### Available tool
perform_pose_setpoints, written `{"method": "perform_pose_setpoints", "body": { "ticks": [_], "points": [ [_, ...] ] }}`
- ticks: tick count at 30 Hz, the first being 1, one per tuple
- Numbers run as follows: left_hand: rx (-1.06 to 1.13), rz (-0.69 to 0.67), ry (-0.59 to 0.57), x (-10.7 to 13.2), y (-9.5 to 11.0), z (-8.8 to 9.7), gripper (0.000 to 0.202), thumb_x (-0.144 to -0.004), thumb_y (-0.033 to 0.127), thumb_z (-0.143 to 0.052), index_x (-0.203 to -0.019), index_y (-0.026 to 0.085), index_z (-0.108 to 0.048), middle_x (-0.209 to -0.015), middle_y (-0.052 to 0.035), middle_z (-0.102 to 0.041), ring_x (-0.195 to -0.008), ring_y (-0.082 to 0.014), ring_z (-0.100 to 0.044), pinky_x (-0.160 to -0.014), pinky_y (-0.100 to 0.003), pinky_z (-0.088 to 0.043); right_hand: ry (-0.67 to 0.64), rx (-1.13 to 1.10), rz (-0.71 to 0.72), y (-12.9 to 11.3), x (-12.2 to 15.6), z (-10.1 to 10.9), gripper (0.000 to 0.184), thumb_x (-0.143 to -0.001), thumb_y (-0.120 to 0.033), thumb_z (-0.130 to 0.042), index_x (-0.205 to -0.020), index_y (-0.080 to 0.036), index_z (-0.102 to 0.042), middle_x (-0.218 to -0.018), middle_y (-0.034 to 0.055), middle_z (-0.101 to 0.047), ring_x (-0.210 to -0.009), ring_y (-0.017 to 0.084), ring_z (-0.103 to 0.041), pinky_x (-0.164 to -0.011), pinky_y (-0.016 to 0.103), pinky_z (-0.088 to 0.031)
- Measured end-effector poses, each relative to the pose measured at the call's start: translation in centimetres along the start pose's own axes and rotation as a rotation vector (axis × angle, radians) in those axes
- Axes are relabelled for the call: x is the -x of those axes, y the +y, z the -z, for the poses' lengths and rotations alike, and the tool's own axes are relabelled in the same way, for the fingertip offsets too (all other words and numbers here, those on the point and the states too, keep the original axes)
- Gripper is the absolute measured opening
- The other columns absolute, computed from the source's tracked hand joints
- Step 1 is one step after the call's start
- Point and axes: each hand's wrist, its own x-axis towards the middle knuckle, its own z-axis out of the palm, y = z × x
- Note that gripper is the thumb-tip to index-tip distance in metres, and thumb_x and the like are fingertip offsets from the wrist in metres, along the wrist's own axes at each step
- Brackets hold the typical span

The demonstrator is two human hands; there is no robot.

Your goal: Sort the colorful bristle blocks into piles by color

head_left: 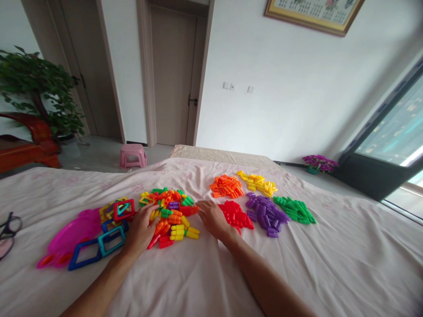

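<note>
A mixed heap of small plastic pegs (170, 211) in orange, yellow, green, red and purple lies on the pale pink bedsheet (205, 273). My left hand (141, 230) rests at the heap's left edge, fingers curled down onto the pegs. My right hand (213, 218) lies palm down between the mixed heap and a red peg pile (236, 213), fingers stretched toward the heap. Sorted piles lie to the right: orange (227, 186), yellow (257, 182), purple (266, 213) and green (295, 210).
Coloured magnetic frame tiles (114, 224) and a magenta plastic lid (71, 235) lie left of the heap. Glasses (8, 231) sit at the far left edge. Beyond the bed are a pink stool (132, 155), a door, a potted plant and a window.
</note>
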Motion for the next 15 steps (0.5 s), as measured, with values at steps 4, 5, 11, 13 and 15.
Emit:
{"method": "perform_pose_setpoints", "body": {
  "ticks": [4,5,11,13,15],
  "points": [
    [0.004,-0.004,-0.006,0.0,0.1,0.1,0.042,-0.087,0.037,-0.047,-0.121,0.017,-0.061,-0.131,-0.0126,-0.058,-0.127,-0.0266,-0.052,-0.114,-0.047,-0.037,-0.063,0.049,0.004,-0.2,-0.6,-1.4,0.026,-0.096,-0.022,-0.054,-0.12,-0.022,-0.066,-0.116,0.0072,-0.069,-0.109,0.02,-0.059,-0.098,0.031,-0.042],
    [0.005,-0.004,-0.004,0.1,0.1,0.0,0.041,-0.087,0.037,-0.047,-0.121,0.017,-0.061,-0.131,-0.0126,-0.058,-0.127,-0.0267,-0.052,-0.114,-0.048,-0.037,-0.069,0.067,-0.008,-0.2,-0.7,-1.6,0.023,-0.095,-0.023,-0.056,-0.116,-0.023,-0.067,-0.111,0.0069,-0.07,-0.106,0.021,-0.059,-0.096,0.031,-0.043],
    [0.004,-0.016,0.005,0.1,0.0,-0.1,0.038,-0.088,0.034,-0.047,-0.12,0.019,-0.061,-0.131,-0.0123,-0.058,-0.127,-0.0267,-0.052,-0.113,-0.049,-0.038,-0.054,0.044,-0.106,-0.1,-0.4,-1.1,0.021,-0.088,-0.024,-0.064,-0.109,-0.027,-0.068,-0.106,0.0045,-0.064,-0.098,0.02,-0.06,-0.08,0.026,-0.045],
    [0.009,-0.028,0.022,0.2,0.2,0.0,0.038,-0.09,0.036,-0.045,-0.12,0.02,-0.061,-0.129,-0.0118,-0.059,-0.126,-0.0265,-0.053,-0.113,-0.049,-0.039,-0.041,0.011,-0.146,0.0,-0.2,-0.8,0.028,-0.086,-0.021,-0.063,-0.112,-0.027,-0.066,-0.11,0.0041,-0.061,-0.093,0.018,-0.061,-0.075,0.025,-0.045],
    [0.025,-0.046,0.046,0.3,0.6,0.0,0.04,-0.094,0.039,-0.042,-0.122,0.019,-0.06,-0.129,-0.0121,-0.06,-0.127,-0.0262,-0.053,-0.113,-0.049,-0.039,0.006,-0.011,-0.177,0.4,-0.3,-0.5,0.03,-0.084,-0.019,-0.063,-0.114,-0.025,-0.066,-0.11,0.0047,-0.06,-0.089,0.017,-0.062,-0.075,0.025,-0.046]
  ]
}}
